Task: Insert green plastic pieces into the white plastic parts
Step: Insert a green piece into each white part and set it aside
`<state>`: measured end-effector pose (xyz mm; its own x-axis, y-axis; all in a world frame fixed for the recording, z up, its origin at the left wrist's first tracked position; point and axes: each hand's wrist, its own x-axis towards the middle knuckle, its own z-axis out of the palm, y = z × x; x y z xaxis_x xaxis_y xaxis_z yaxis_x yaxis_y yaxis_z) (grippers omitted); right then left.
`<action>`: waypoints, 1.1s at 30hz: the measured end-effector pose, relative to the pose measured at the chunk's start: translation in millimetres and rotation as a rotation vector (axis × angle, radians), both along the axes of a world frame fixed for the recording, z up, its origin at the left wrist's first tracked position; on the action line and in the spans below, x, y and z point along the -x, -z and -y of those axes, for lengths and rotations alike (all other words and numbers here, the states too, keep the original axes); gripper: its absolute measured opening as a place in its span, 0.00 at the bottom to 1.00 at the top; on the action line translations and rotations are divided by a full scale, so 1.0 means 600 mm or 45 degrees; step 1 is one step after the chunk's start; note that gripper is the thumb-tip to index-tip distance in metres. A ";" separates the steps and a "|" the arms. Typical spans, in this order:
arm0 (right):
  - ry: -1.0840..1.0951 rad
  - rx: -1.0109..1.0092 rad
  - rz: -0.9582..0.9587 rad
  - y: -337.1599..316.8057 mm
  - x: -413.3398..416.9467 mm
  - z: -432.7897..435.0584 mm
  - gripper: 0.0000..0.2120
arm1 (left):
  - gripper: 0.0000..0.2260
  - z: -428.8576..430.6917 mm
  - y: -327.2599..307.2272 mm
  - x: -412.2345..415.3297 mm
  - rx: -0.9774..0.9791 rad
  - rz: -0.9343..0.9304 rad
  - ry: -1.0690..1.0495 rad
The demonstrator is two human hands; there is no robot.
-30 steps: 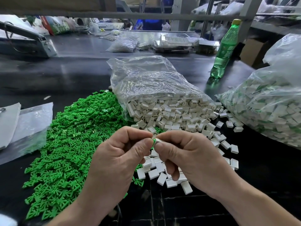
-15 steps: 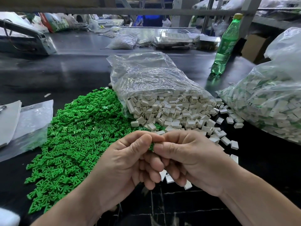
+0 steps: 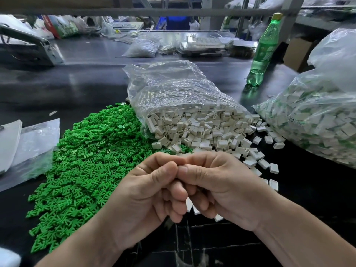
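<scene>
Heaped green forked pieces (image 3: pixel 86 166), hollow white box-shaped parts (image 3: pixel 202 130)

A factory assembly bench: a heap of green pieces (image 3: pixel 84 170), bulk bags of white parts (image 3: pixel 194 124), metal racking (image 3: pixel 173 11) behind.

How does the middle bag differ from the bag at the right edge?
The middle bag holds plain white parts; the right bag holds white parts with green showing among them. The middle bag's open mouth faces the camera, parts spilling onto the table; the right bag's mouth is not in view. Both are clear plastic on the dark table.
</scene>
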<state>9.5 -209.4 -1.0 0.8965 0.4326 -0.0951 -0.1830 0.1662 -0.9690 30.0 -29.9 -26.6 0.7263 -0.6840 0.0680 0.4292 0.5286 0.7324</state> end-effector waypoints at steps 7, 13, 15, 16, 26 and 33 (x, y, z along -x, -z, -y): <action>-0.071 -0.099 -0.057 -0.002 0.002 -0.001 0.07 | 0.06 -0.003 -0.002 -0.003 0.024 0.011 0.063; -0.094 -0.161 -0.131 -0.004 0.005 -0.005 0.10 | 0.07 -0.003 -0.005 0.002 0.038 0.019 0.035; -0.082 -0.157 -0.128 -0.004 0.005 -0.006 0.10 | 0.08 -0.001 -0.006 0.005 0.011 0.035 -0.008; -0.066 -0.153 -0.117 -0.004 0.005 -0.007 0.10 | 0.09 0.001 -0.006 0.006 -0.014 0.049 -0.052; -0.110 -0.254 -0.015 0.002 -0.005 -0.001 0.12 | 0.12 0.000 -0.011 0.009 -0.160 0.306 -0.267; 0.022 -0.615 -0.207 0.012 -0.018 0.008 0.06 | 0.02 -0.023 -0.014 -0.006 -0.806 0.611 -0.783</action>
<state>20.2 -214.3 -8.2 0.8943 0.4466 -0.0268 -0.3180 0.5923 -0.7403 33.7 -16.1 -18.5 0.9569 -0.2108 0.1997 -0.2016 0.0126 0.9794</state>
